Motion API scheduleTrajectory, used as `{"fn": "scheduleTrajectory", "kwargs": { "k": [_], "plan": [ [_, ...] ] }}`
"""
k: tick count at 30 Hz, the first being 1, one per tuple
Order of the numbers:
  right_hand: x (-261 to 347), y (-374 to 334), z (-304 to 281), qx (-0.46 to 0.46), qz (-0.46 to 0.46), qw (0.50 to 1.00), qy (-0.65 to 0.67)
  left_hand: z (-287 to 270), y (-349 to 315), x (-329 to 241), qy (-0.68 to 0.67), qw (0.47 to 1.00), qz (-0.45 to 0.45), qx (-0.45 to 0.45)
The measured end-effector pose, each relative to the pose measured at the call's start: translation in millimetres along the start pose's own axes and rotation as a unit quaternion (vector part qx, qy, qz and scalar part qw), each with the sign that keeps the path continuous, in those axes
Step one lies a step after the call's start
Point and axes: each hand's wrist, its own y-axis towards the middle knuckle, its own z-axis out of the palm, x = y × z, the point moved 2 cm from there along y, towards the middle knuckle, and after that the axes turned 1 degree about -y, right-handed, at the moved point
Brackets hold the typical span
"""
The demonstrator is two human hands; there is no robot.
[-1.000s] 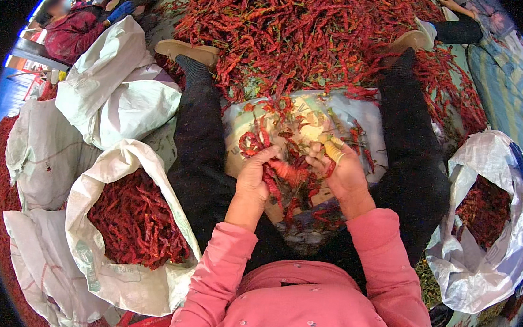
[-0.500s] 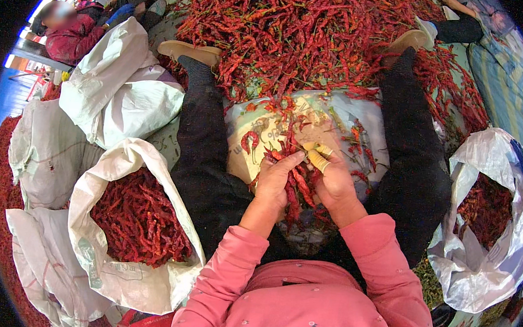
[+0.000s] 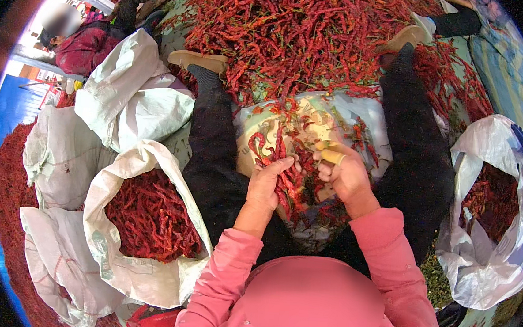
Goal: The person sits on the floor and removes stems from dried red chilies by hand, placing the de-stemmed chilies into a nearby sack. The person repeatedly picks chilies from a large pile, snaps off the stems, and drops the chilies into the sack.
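Between my legs, my left hand (image 3: 267,185) is closed around a bunch of long dried red chili peppers (image 3: 291,181), its thumb pressed on top. To the right of the bunch, my right hand (image 3: 347,173) has its fingers bent and parted, with nothing visible in them. A yellow cover (image 3: 332,157) wraps one of its fingers. Under both hands lies a pale printed sheet (image 3: 249,129) over my lap area, strewn with loose peppers and stem bits. One curled pepper (image 3: 256,141) shows just beyond my left hand.
A large heap of red chili peppers (image 3: 296,37) spreads beyond my feet. An open white sack (image 3: 95,212) of peppers stands at my left, another (image 3: 469,140) at my right. More white sacks (image 3: 149,111) lie further left. Another person (image 3: 86,48) sits at the far left.
My right hand has pulled away to the right from the bunch, and its fingers have parted. The left hand keeps its hold on the peppers. The whole view has shifted slightly.
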Motion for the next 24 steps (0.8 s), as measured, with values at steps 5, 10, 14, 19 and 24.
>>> {"fn": "scheduleTrajectory", "kwargs": {
  "k": [5, 10, 14, 19, 24],
  "plan": [
    [-4.4, -7.6, 17.6, -0.002, -0.023, 0.980, -0.198, 13.3, -12.6, 5.1, 0.080, 0.996, 0.027, 0.026],
    [-0.4, -10.9, 18.0, -0.020, -0.146, 0.914, -0.379, 10.7, -14.6, 9.4, 0.098, 0.994, -0.008, 0.039],
    [-0.4, -11.7, 18.2, -0.014, -0.100, 0.924, -0.370, 12.0, -21.5, 9.0, 0.101, 0.994, -0.003, 0.041],
    [-11.5, -19.6, 27.8, -0.045, -0.317, 0.824, -0.467, 10.0, -17.1, 10.4, 0.108, 0.994, 0.000, 0.010],
    [-11.0, -25.3, 29.8, -0.082, -0.330, 0.837, -0.429, 25.2, -19.7, 5.5, 0.129, 0.991, 0.023, -0.002]
  ]
}}
